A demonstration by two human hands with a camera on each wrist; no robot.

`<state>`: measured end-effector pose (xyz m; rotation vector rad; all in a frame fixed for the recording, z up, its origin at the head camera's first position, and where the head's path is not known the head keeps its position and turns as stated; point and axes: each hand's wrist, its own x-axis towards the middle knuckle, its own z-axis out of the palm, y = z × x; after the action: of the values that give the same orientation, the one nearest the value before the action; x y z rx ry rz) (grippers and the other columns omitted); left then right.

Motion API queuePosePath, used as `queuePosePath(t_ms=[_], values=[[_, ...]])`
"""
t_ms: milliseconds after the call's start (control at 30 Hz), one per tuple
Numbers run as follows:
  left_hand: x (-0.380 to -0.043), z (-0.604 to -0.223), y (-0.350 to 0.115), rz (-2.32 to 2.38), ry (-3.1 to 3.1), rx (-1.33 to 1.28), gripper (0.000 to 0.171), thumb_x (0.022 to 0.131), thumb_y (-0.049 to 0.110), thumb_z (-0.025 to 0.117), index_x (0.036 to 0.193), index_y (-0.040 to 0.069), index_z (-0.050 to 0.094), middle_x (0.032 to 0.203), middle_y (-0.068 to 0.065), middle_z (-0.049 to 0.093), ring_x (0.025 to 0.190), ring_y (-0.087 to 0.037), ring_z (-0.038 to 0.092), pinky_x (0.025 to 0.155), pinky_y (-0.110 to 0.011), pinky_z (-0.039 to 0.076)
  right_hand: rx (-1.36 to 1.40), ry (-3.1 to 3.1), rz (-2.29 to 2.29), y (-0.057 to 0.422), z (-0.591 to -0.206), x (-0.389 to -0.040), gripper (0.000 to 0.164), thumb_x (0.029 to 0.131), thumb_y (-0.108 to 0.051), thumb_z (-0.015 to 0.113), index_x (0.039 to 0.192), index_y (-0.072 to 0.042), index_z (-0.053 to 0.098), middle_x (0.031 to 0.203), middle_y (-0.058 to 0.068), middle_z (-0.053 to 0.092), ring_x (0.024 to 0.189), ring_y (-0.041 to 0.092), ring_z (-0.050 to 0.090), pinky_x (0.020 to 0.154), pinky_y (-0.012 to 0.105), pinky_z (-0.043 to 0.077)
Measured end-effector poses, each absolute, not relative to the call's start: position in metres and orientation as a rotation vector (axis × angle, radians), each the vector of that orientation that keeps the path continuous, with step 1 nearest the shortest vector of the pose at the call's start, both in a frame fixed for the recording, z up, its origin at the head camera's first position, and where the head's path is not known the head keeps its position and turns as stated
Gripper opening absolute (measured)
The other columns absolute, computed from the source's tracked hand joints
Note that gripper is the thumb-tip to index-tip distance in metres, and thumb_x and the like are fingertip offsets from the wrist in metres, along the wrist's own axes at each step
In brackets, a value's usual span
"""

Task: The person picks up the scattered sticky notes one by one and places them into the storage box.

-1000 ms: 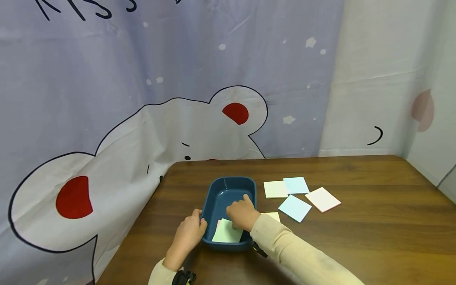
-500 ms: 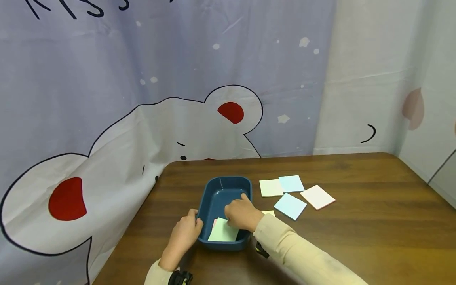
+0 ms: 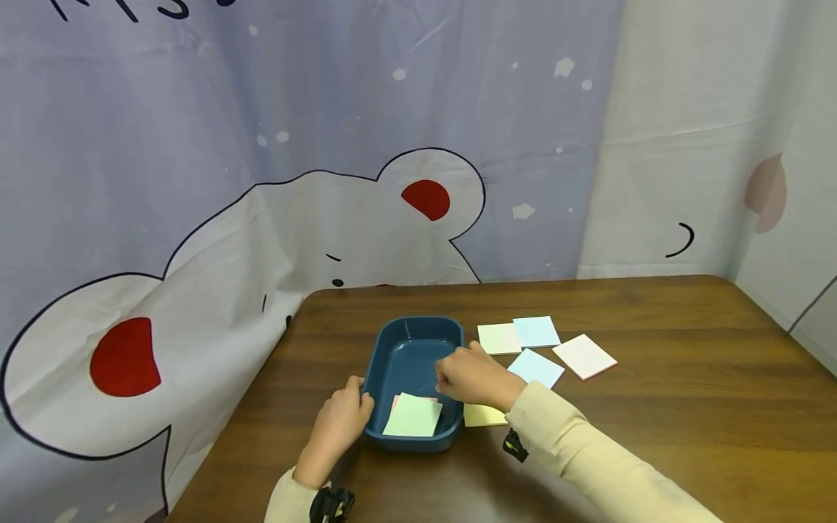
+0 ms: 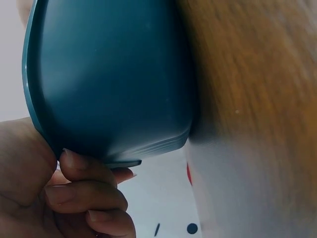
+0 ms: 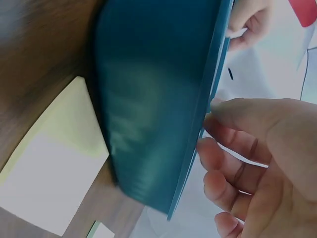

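While the left hand (image 3: 341, 414) has its grip clamped on the rim of one smooth, shiny blue tray (image 3: 412, 369), the right hand (image 3: 474, 374) hangs loosely bent by the other side. Inside lie two flat squares, a green square (image 3: 413, 417) over a pink square (image 3: 395, 402); five more squares (image 3: 584, 357) lie on the wood table (image 3: 686, 392).

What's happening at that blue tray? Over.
Left hand gripping blue tray. Right hand over its right side, appears empty. Green note lying inside; right hand partly hides tray.
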<state>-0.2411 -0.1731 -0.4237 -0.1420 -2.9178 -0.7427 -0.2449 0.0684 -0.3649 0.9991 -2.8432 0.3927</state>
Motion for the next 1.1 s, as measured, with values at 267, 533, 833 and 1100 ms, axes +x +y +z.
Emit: queuePosePath(t_ms=[267,533,833,1100], values=[[-0.242,-0.424,-0.173,-0.733,-2.916,-0.135,0.037,0.091,0.017,0.053,0.119,-0.006,0.056,0.097,-0.024,0.069,0.074,-0.033,0.066,0.066,-0.049,0.050,0.890,-2.877,0.434,0.092,-0.369,-0.247,0.012,0.093,-0.018,0.061,0.084,-0.013,0.056,0.064,-0.009,0.053,0.058,0.006,0.044,0.065,0.031,0.026],[-0.244,-0.424,-0.172,-0.715,-2.925,-0.132,0.037,0.091,0.018,0.053,0.120,-0.006,0.056,0.095,-0.023,0.069,0.074,-0.033,0.066,0.066,-0.048,0.050,0.793,-2.865,0.423,0.115,-0.386,-0.251,0.011,0.091,-0.013,0.061,0.080,-0.014,0.059,0.070,-0.007,0.058,0.065,0.010,0.049,0.064,0.030,0.026],[-0.242,-0.426,-0.173,-0.715,-2.920,-0.135,0.036,0.091,0.017,0.054,0.119,-0.006,0.056,0.095,-0.023,0.069,0.074,-0.033,0.066,0.066,-0.048,0.050,0.827,-2.826,0.392,0.130,-0.406,-0.251,0.006,0.084,-0.013,0.069,0.089,-0.011,0.071,0.090,0.002,0.067,0.077,0.019,0.050,0.065,0.032,0.028],[-0.240,-0.423,-0.173,-0.723,-2.904,-0.137,0.035,0.090,0.016,0.054,0.118,-0.006,0.056,0.094,-0.023,0.069,0.072,-0.032,0.065,0.065,-0.048,0.051,0.748,-2.975,0.435,0.133,-0.412,-0.251,0.036,0.084,-0.027,0.072,0.111,-0.005,0.068,0.108,0.008,0.061,0.093,0.025,0.046,0.073,0.040,0.030]])
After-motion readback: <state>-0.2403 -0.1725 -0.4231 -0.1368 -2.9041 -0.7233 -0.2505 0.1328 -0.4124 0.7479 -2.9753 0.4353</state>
